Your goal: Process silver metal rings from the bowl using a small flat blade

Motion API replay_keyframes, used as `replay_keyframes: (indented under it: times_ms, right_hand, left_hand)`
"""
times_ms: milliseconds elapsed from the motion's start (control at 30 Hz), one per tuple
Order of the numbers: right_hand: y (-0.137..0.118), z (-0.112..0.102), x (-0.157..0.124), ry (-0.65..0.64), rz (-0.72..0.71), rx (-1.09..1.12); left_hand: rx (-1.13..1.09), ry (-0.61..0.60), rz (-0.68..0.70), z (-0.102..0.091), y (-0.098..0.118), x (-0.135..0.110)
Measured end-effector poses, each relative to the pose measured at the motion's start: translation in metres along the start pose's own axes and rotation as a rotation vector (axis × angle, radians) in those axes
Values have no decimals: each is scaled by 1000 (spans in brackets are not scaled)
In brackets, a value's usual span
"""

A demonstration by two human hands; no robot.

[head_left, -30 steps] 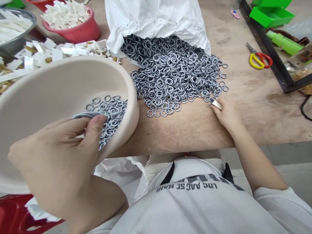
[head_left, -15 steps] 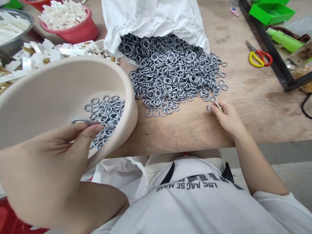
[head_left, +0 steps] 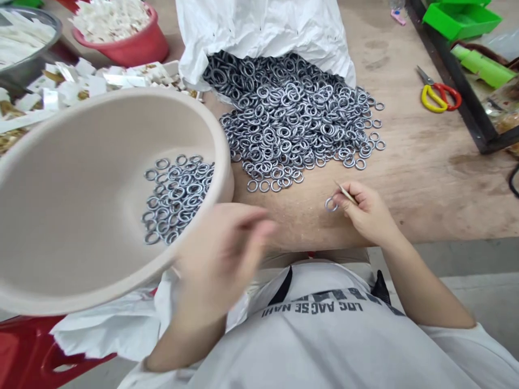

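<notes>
A broad plywood workbench (head_left: 421, 183) is stretching across the view, and a wide heap of grey metal rings (head_left: 292, 119) is lying on it, fanning out from the mouth of a crumpled white sack (head_left: 263, 38) just behind the heap. Left of the heap, a large round beige plastic basin (head_left: 60, 216) is tilting toward the person, its rim just beside the rings, and a smaller mound of the same grey metal rings (head_left: 178, 197) is resting against its inner wall. Farther left of the heap, a red plastic tub (head_left: 158, 43) and a steel bowl (head_left: 51, 21) are holding white pieces, and loose white pieces (head_left: 81, 81) are lying around them. Well right of the heap, a black metal frame (head_left: 458, 75), a bright green plastic tray (head_left: 462, 19) and scissors with yellow and red handles (head_left: 440, 94) are sitting together. Nearer the person than the heap, the right hand (head_left: 367, 210) is nearly closed, its thumb and fingers pinching a thin pale stick (head_left: 346, 193), while a single grey metal ring (head_left: 331, 204) is sitting just beside the fingertips, though whether it is held is unclear. The left hand (head_left: 223, 254) is passing over the basin's near rim, too blurred to show how far open it is or whether it has hold of anything.
</notes>
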State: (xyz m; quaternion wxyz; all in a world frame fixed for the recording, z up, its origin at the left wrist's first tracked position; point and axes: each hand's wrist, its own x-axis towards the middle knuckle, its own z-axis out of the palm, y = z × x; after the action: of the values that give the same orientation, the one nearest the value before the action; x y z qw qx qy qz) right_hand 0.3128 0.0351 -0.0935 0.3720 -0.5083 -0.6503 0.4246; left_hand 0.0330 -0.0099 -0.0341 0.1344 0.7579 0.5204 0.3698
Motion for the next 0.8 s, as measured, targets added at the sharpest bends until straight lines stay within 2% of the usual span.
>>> replay_keyframes:
  times_ms: [33, 67, 167, 233, 300, 367, 467, 533, 600, 700, 800]
  right_hand:
    - [-5, 3, -3, -17, -86, -60]
    - [-10, 6, -5, -29, -179, -111]
    - [-16, 15, -11, -15, -377, -155]
    - [-16, 20, -14, 49, -317, -87]
    - [-15, 26, -15, 68, -135, 67]
    - [-14, 31, -15, 11, 39, 250]
    - [-13, 35, -14, -60, 129, 408]
    - [-12, 34, -13, -52, 125, 410]
    - [-11, 32, -15, 15, 72, 307]
    - [-9, 28, -23, 102, -103, -53]
    - [-10, 28, -30, 52, -260, -331]
  left_hand:
    - [-75, -134, 21, 19, 8, 2]
    - [-183, -259, -20, 37, 13, 3]
    - [-579, -430, -239, 77, 13, 2]
    - [-760, -407, -310, 89, 7, -1]
    - [-780, -332, -269, 93, 2, -3]
    - [-739, -290, -214, 94, -1, -4]
    - [-789, -327, -249, 97, -2, -5]
    - [-864, -349, -306, 100, -2, -6]
    - [-892, -324, -344, 102, -3, -7]
    - [-866, -252, -332, 103, -6, -7]
    - [-834, -207, -245, 103, -8, -6]
